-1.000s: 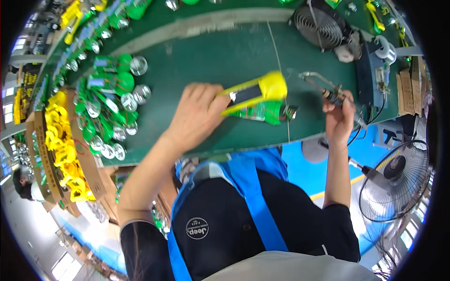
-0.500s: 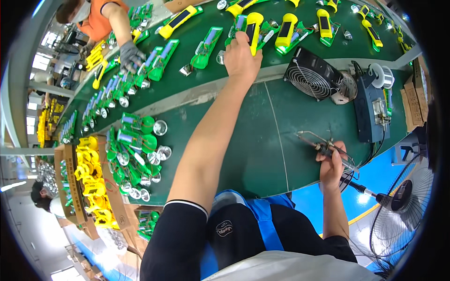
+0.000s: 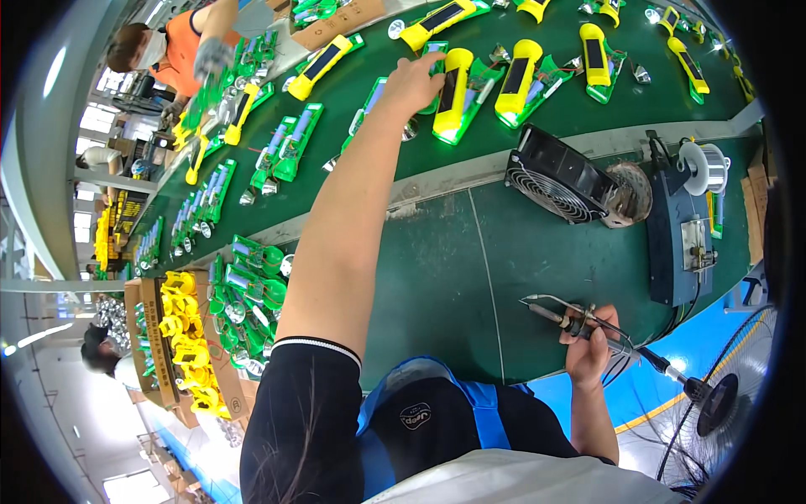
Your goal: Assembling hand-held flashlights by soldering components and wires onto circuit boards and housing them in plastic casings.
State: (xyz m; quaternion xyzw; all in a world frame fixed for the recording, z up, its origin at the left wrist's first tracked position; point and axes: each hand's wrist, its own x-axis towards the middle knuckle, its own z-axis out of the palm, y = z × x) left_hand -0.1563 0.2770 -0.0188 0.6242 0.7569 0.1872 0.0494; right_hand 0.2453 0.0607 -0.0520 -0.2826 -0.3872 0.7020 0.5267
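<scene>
On the far green bench my left hand [image 3: 411, 84] reaches across, its bent fingers closed over a green flashlight housing [image 3: 433, 48] with a battery inside. The hand covers much of that housing. Right beside it lies a yellow flashlight body [image 3: 456, 88] with a dark panel, on a green shell. My right hand [image 3: 590, 344] is wrapped around a soldering iron [image 3: 567, 322] with a thin feed tube along it, its tip pointing left above the near bench. A silver reflector [image 3: 410, 129] shows below my left wrist.
A black fan [image 3: 558, 172] and a blue-grey box with a wire spool [image 3: 703, 166] stand at right. Green housings with reflectors [image 3: 248, 302] are piled at left, by a carton of yellow parts [image 3: 189, 344]. A co-worker in orange [image 3: 180, 55] works at far left.
My left hand has moved farther over the green housing. My right hand keeps hold of the soldering iron. The view has shifted, and the co-worker's gloved hand has drawn back, blurred.
</scene>
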